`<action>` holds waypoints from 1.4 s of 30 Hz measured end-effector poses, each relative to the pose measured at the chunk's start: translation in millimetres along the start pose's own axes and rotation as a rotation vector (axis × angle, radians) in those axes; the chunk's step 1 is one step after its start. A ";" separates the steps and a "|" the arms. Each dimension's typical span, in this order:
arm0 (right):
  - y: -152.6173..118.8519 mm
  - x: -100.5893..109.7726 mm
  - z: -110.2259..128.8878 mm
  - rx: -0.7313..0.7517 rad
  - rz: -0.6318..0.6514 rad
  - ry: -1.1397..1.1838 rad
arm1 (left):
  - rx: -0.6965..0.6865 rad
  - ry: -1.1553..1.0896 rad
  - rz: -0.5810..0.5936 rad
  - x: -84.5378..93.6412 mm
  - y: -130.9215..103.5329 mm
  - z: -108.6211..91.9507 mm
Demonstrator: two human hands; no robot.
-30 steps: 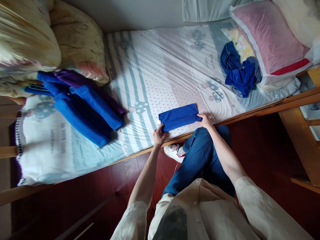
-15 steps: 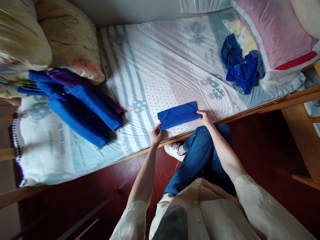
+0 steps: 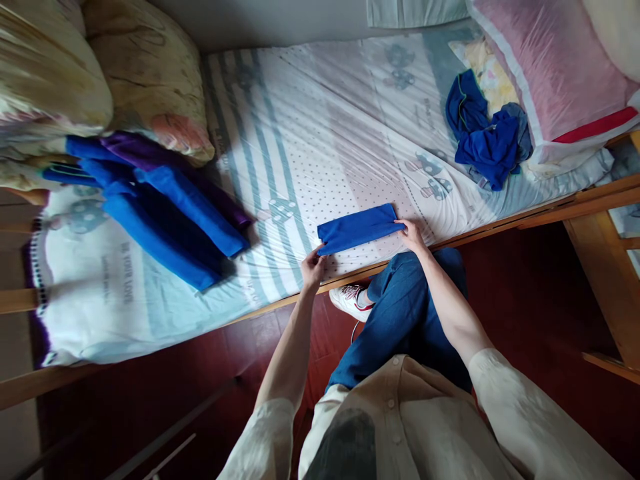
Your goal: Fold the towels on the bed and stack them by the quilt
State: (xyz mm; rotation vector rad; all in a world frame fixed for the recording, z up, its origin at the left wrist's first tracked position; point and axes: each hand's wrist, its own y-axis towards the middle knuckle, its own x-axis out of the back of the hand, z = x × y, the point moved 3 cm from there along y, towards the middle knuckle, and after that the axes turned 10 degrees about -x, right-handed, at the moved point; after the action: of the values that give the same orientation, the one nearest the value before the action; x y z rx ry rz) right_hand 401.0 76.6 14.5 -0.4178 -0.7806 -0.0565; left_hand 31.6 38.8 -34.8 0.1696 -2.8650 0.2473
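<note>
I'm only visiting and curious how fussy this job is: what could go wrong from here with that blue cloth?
The blue cloth lies close to the bed edge, so a careless pull might drag it over towards the floor. The left grip and right grip are both at its near corners, so an uneven tug could skew the cloth. Its far side, with no hand on it, might ruck up.

On the sheet (image 3: 165, 300), toward nine o'clock, capital lettering (image 3: 125, 273) seems to read "BE YOUR LOVE"; smaller print (image 3: 105, 279) just beside it is illegible.
</note>
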 end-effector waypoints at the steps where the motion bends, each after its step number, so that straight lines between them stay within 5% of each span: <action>1: 0.5 -0.8 -0.7 -0.014 0.009 -0.003 | -0.008 -0.028 -0.014 -0.3 0.1 -0.4; 18: 3.8 -5.2 -4.1 -0.176 0.022 -0.181 | -0.019 0.068 -0.115 2.4 1.6 -11.7; 31: -6.0 4.9 17.9 -0.285 0.083 -0.348 | 0.012 -0.076 -0.224 -0.1 1.6 -15.9; 42: -9.0 7.0 20.8 -0.294 0.072 -0.364 | 0.023 -0.191 -0.205 -1.2 -0.7 -17.5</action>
State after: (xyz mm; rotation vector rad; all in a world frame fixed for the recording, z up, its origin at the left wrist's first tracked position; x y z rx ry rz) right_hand 390.2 77.1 35.7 -0.7481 -1.1200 -0.0276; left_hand 37.1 41.4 -18.3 0.5144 -3.0024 0.2345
